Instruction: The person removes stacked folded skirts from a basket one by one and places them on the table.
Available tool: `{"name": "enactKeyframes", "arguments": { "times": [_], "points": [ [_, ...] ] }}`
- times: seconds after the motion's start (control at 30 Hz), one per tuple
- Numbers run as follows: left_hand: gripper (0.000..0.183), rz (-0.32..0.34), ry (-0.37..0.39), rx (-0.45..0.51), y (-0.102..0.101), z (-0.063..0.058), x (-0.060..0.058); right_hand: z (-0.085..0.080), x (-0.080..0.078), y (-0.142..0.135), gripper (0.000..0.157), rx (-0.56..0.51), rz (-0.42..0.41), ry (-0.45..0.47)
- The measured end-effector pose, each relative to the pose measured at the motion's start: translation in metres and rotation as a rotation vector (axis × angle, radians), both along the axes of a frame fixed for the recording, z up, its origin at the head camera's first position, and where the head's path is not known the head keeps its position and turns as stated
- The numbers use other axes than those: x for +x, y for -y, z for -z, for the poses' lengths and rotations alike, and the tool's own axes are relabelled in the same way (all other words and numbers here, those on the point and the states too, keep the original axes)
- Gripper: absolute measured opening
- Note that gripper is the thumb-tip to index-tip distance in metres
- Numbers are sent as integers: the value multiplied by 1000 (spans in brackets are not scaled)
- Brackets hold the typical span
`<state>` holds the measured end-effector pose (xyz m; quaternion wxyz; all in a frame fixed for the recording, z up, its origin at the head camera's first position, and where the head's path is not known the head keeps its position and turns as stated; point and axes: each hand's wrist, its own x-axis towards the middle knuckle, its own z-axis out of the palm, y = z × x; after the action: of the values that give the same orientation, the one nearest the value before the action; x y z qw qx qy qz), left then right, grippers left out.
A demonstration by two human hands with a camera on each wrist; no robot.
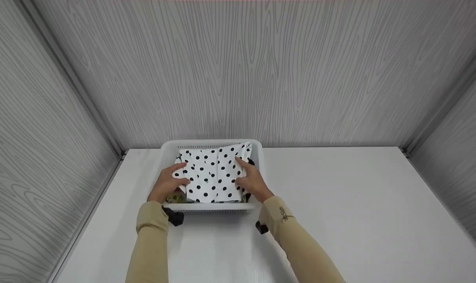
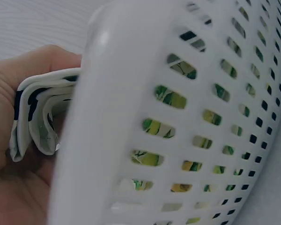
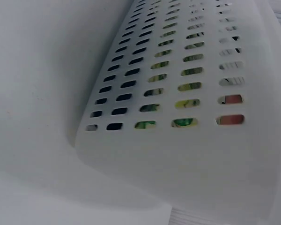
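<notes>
A folded white cloth [image 1: 208, 173] with black polka dots lies in the white plastic basket [image 1: 212, 206]. My left hand [image 1: 167, 183] holds its left side. In the left wrist view the left hand [image 2: 18, 89] has its thumb over the folded layers of the cloth [image 2: 30, 101], with the palm below, behind the basket rim [image 2: 103, 93]. My right hand [image 1: 254, 181] grips the right side, thumb and forefinger on top and the other fingers hidden. Through the slots of the basket wall [image 3: 178, 154], skin shows in the right wrist view. Green-and-yellow patterned fabric [image 1: 176, 197] lies under the cloth.
The basket stands on a white table [image 1: 340, 204], close to the grey wood-grain back panel [image 1: 238, 70]. Similar panels rise at the left [image 1: 33, 137] and right. Something black shows inside the basket beside the right hand.
</notes>
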<state>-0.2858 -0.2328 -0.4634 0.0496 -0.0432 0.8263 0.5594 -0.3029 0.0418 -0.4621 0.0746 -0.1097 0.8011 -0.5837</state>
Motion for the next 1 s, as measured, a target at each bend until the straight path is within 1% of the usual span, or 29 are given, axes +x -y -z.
{"name": "enactKeyframes", "arguments": {
  "times": [0.17,0.27,0.4,0.47,0.53,0.67,0.73,0.83,0.93,1.0],
  "points": [
    [70,-26,-44,16,-4,-7,5,-15,-3,-10,82,-40,1,-37],
    [70,-47,-62,16,-14,-10,3,-20,-3,-23,82,-56,9,-57],
    [70,-59,-86,33,-26,-15,2,-25,-2,-37,83,-85,35,-50],
    [69,-52,-111,29,-30,-18,2,-27,-2,-41,83,-93,52,-42],
    [69,-47,-144,29,-34,-19,2,-30,-2,-45,83,-93,63,-38],
    [70,-45,-186,38,-44,-19,3,-34,-1,-54,83,-105,55,-43],
    [71,-55,-188,41,-50,-20,4,-36,0,-60,83,-111,50,-44],
    [73,-61,-194,72,-60,-21,4,-37,2,-69,83,-109,53,-51],
    [74,-51,-208,109,-68,-21,3,-38,3,-78,83,-96,66,-57],
    [74,-47,-220,104,-73,-21,3,-37,4,-83,83,-93,67,-57]
  ]
}}
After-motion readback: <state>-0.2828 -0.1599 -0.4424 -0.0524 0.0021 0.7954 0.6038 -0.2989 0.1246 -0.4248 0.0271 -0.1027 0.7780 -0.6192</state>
